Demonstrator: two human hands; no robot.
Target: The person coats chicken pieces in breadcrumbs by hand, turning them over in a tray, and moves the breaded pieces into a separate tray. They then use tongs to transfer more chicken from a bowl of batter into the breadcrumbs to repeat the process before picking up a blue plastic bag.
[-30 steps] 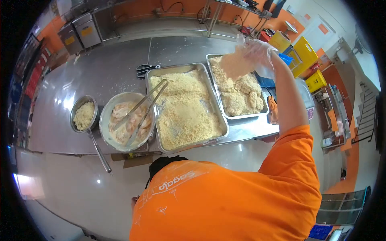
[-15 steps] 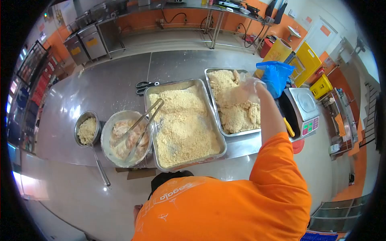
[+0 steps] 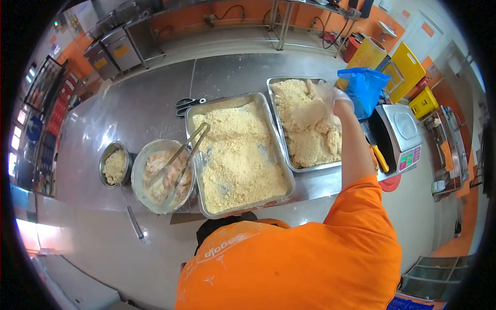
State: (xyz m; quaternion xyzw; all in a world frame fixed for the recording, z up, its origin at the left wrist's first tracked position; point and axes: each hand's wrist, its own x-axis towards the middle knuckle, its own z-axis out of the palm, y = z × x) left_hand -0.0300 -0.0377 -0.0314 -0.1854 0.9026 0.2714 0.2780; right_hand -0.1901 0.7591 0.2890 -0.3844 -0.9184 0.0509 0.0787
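Observation:
My right hand, in a clear plastic glove, is over the upper right part of a metal tray of crumb-coated pieces; its fingers are blurred against the crumbs. My left hand is not in view. Left of that tray, a larger tray holds yellowish crumbs. Metal tongs rest in a white bowl of wet, battered pieces. Further left, a sieve with a long handle holds crumbs.
Black scissors lie behind the large tray. A blue plastic bag, a yellow-handled tool and a scale are at the right. The steel table's near edge runs along the front.
My right hand has shifted slightly rightward and up in the view, still over the right tray. The whole view has shifted a little. The left hand's edge beside my body is no longer seen.

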